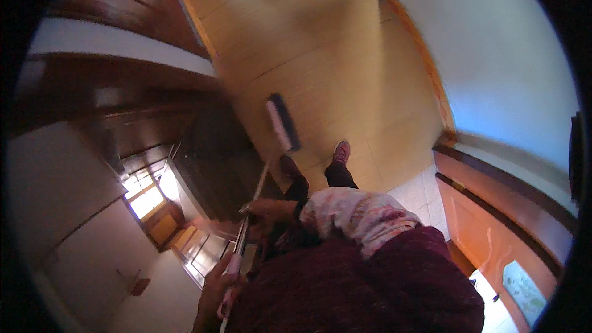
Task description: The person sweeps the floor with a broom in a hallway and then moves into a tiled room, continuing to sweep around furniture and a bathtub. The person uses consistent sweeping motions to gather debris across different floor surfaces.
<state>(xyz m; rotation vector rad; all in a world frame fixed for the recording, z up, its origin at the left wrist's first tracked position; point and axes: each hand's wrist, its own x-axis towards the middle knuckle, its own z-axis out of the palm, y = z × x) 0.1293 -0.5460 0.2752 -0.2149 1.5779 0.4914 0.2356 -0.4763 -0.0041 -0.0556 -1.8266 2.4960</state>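
A broom with a pink head [280, 125] and dark bristles rests on the tan floor, just ahead of my feet. Its slender handle [262, 181] slants back toward the lower left of the view. My right hand [269, 212] reaches across my body and grips the handle partway along. Farther up, my left hand [223, 280] is closed around the pink grip section [234, 263], near the looped end [225, 306]. Motion blur softens the fingers of both hands.
My pink shoe [342, 151] stands right of the broom head. Dark wooden furniture or panelling [203, 166] lines the left side. A white wall [490, 55] with an orange-brown baseboard [425, 60] runs along the right. An orange-brown wooden panel [476, 222] stands at lower right, beside pale tiles [414, 192].
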